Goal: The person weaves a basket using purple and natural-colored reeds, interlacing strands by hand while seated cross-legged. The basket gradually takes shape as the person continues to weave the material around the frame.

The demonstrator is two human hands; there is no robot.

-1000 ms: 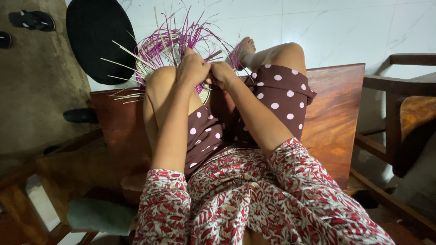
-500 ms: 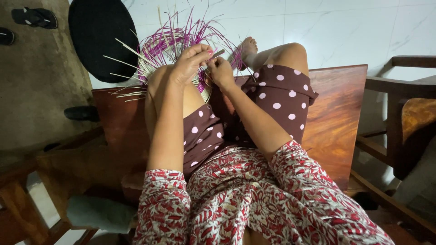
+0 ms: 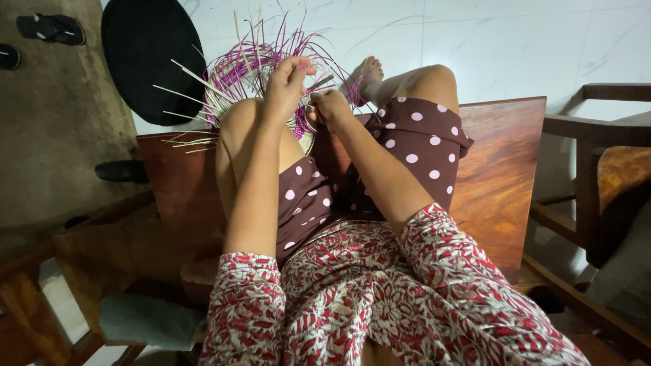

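The person sits on a polished reddish-brown wooden bench with knees drawn up, and a partly woven round basket of purple and pale cream strips rests against the raised left knee, beyond both hands. The left hand is lifted above that knee with its fingers curled closed around a thin purple strip, pinched near the thumb. The right hand sits just beside and slightly lower, fingers bent inward and closed at the basket's near edge; what exactly they grip is hidden by the knuckles and cannot be told. Loose strip ends stand up and fan outward from the basket's rim, pale ones jutting left, purple ones rising toward the white marble-patterned tiled floor. A bare foot lies just right of the basket. A flat black oval mat lies on the floor behind the basket, touching it in view. A dark sandal sits on the grey concrete at upper left, well apart. Part of a brown wooden chair frame stands at the right edge.
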